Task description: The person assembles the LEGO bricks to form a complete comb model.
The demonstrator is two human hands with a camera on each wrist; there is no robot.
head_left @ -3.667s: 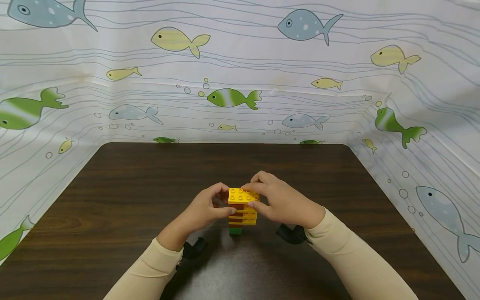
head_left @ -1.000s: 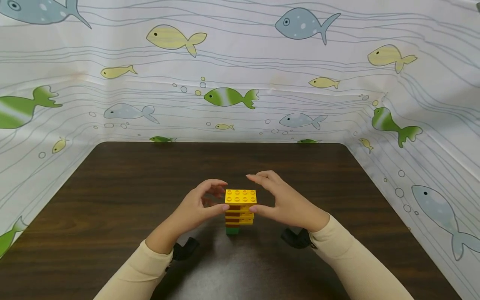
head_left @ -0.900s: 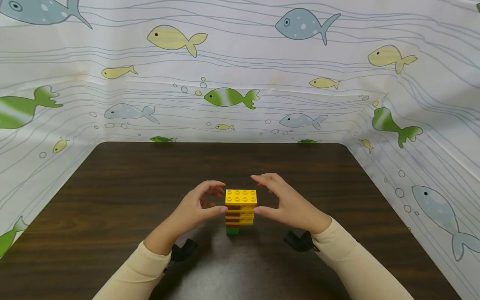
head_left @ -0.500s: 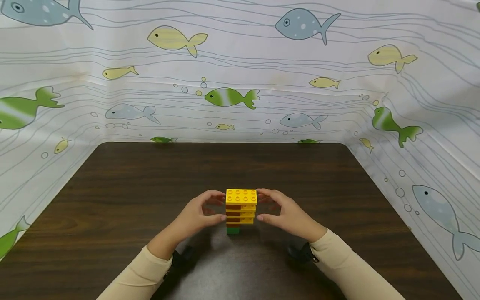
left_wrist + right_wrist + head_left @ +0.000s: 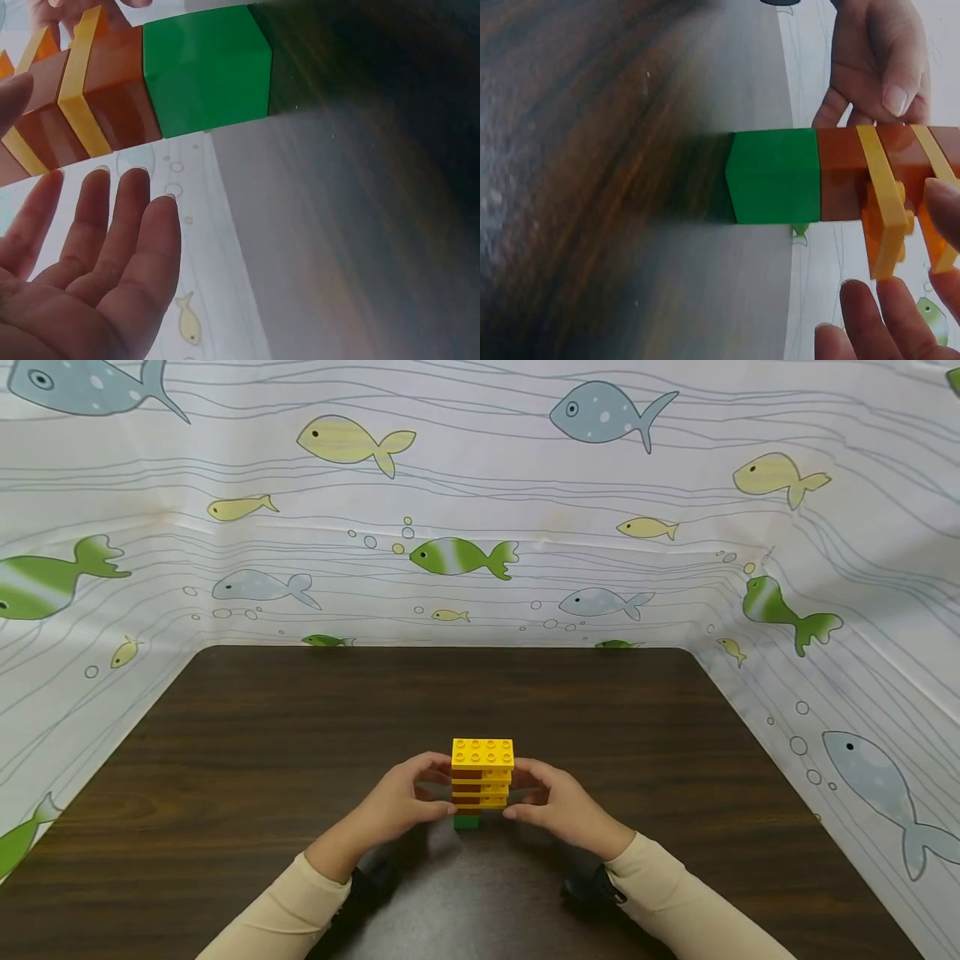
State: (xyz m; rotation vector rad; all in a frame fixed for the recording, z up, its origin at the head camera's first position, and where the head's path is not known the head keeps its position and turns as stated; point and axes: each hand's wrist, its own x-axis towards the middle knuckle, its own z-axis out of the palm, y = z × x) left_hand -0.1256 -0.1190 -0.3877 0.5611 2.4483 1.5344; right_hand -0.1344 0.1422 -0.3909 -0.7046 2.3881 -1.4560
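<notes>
A tower of toy building bricks (image 5: 482, 753) stands upright on the table. Its base is a green brick (image 5: 774, 176); above it brown bricks (image 5: 115, 88) alternate with thin yellow plates (image 5: 885, 202) that jut out to the right. A studded yellow plate tops it. My left hand (image 5: 401, 797) is around the left side, thumb in front and fingers behind, loosely extended. My right hand (image 5: 568, 806) mirrors it on the right side, fingers spread by the jutting plates. Whether the fingertips touch the tower, I cannot tell.
The dark wooden table (image 5: 300, 710) carries the tower near its middle. A white fish-patterned cloth (image 5: 480, 477) rises behind it and along both sides. Black wrist straps with cameras (image 5: 592, 885) hang under both forearms, close to the table.
My right hand has come off the top plate and dropped to the tower's right side. My left hand has slid lower on the left side. The tower stays in place.
</notes>
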